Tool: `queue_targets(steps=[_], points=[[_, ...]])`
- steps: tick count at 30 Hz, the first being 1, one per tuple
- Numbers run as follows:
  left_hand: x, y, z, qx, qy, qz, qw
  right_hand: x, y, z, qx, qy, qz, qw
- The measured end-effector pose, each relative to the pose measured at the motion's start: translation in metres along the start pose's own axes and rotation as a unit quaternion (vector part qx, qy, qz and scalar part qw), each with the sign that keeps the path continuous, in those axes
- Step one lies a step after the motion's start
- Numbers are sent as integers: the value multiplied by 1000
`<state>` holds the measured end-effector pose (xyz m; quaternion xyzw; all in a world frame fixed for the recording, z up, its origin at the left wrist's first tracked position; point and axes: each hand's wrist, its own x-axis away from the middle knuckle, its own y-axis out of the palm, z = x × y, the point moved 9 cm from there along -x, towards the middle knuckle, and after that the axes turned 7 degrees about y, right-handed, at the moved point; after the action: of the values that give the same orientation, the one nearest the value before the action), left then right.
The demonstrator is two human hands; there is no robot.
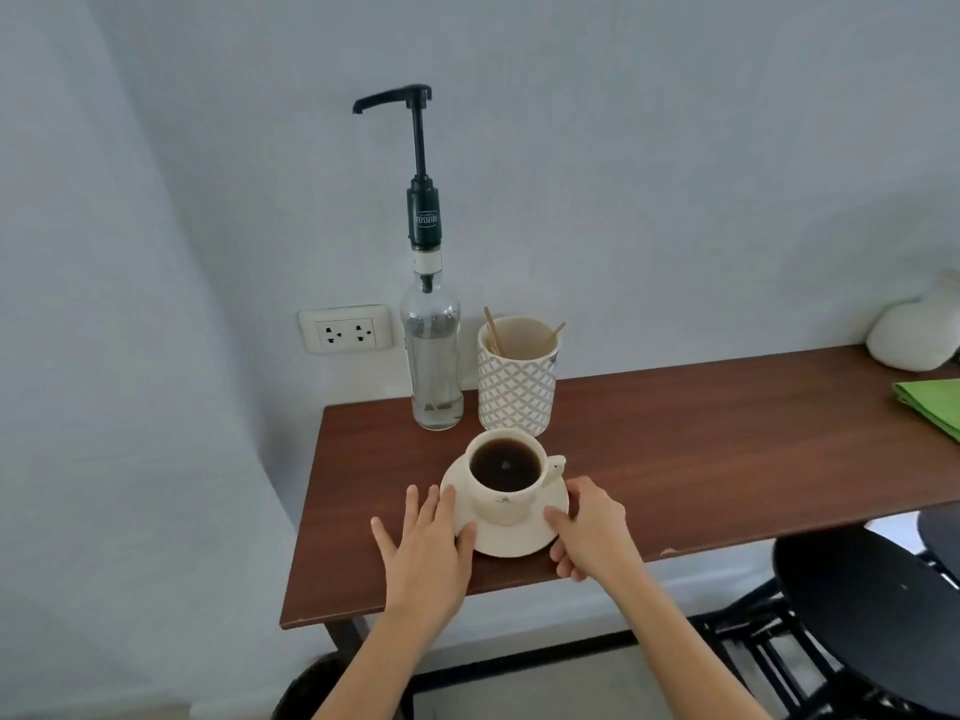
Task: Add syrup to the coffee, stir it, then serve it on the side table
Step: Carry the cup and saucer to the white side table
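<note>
A cream cup (pixel 506 504) full of black coffee stands on a cream saucer (pixel 511 543) near the front edge of a brown wooden table (pixel 675 459). My left hand (pixel 426 548) lies flat with fingers apart, touching the saucer's left rim. My right hand (pixel 589 527) curls around the saucer's right rim, fingers at its edge. Behind the cup stands a clear syrup bottle (pixel 436 366) with a tall dark pump (pixel 421 148), its spout pointing left. Beside it, a patterned white holder (pixel 514 379) contains wooden stir sticks (pixel 493 332).
A wall socket (pixel 345 330) sits left of the bottle. At the table's right end lie a green cloth (pixel 932 402) and a white rounded object (pixel 917 335). A round black side table (pixel 872 615) stands low at the right, beyond the table's front edge.
</note>
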<state>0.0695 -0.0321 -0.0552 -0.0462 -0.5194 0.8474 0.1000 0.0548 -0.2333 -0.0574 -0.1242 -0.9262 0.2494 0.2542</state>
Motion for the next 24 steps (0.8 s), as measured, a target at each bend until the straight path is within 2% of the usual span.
queue_targets(steps=[11, 15, 24], points=[[18, -4, -1, -2, 23, -21, 1000, 36, 20, 10, -85, -2, -78, 993], [27, -5, -1, -25, 37, -35, 998, 50, 34, 20, -181, -4, -101, 978], [53, -1, -4, -41, 64, -45, 996, 65, 43, 55, -334, 16, -86, 938]])
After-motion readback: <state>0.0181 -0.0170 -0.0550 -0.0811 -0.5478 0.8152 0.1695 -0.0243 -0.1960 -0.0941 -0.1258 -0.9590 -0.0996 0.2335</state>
